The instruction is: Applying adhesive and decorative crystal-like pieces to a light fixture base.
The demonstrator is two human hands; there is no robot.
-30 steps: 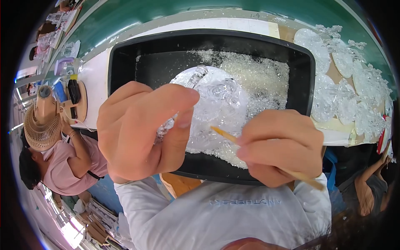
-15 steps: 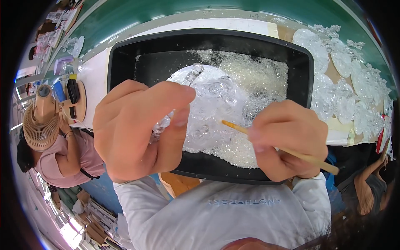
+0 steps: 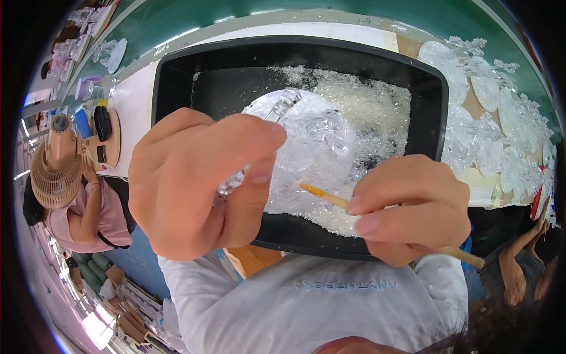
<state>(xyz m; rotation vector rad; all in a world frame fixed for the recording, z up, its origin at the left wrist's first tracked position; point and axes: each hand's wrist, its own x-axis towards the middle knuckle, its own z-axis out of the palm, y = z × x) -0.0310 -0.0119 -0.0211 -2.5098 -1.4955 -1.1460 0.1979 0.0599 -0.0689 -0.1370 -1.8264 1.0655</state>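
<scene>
My left hand (image 3: pixel 200 183) is closed around a clear, faceted piece (image 3: pixel 231 183), most of which its fingers hide. That piece seems to belong to a round, clear-and-white disc ornament (image 3: pixel 324 159) held over the tray, though the join is hidden. My right hand (image 3: pixel 415 206) pinches a thin paintbrush (image 3: pixel 330 197) with a pale wooden handle. Its tip is at the lower part of the disc; whether it touches, I cannot tell. Beneath lies a black tray (image 3: pixel 306 42) with shiny clear granules (image 3: pixel 383 112) heaped on its right side.
Several similar clear discs with decorations (image 3: pixel 483 112) lie on cardboard to the right. A fan (image 3: pixel 58 171) stands at the left, beside a co-worker in a pink top (image 3: pixel 97 218). Another person's arm (image 3: pixel 516 265) shows at the far right. Behind the tray runs a green surface (image 3: pixel 236 15).
The brush tip has shifted left and nearer to me across the disc, my right hand moving nearer too. The disc and the fingertips of my left hand have moved slightly right.
</scene>
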